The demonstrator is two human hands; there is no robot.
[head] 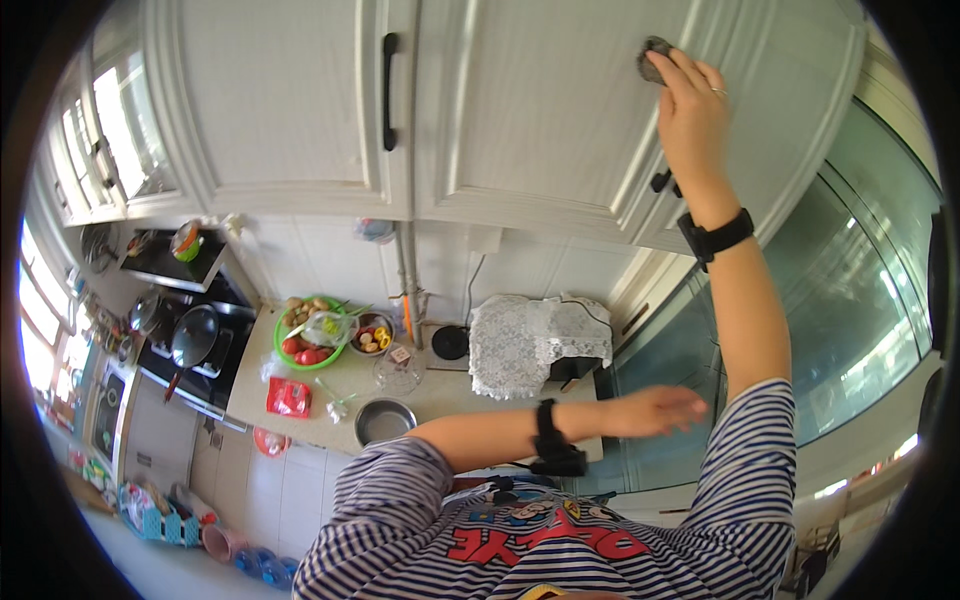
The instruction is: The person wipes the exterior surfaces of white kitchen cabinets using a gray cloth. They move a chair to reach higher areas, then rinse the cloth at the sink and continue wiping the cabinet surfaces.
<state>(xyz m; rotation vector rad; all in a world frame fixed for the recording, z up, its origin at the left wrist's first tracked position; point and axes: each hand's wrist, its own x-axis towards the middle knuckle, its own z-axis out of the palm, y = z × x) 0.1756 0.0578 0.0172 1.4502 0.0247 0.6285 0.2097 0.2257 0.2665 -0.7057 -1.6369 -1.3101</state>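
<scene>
High at the right, my right hand [694, 112] grips a dark grey scouring pad [654, 61], probably steel wool. The pad is against the white upper cabinet door [555, 105], close to the raised moulding on its right side. My left hand [652, 411] is stretched across in front of my body, over the right end of the counter. It holds nothing, its fingers are extended, and it is slightly blurred. A black handle [661, 181] sits at the cabinet's lower right, partly behind my right wrist. Black bands circle both wrists.
Below stands a counter [442, 405] with a green basket [289, 356] of vegetables, a metal bowl [385, 421], a red packet [288, 397] and a lace-covered appliance [506, 345]. A gas stove [202, 367] with a lidded pan is at left. Glass sliding doors [847, 300] border the right side.
</scene>
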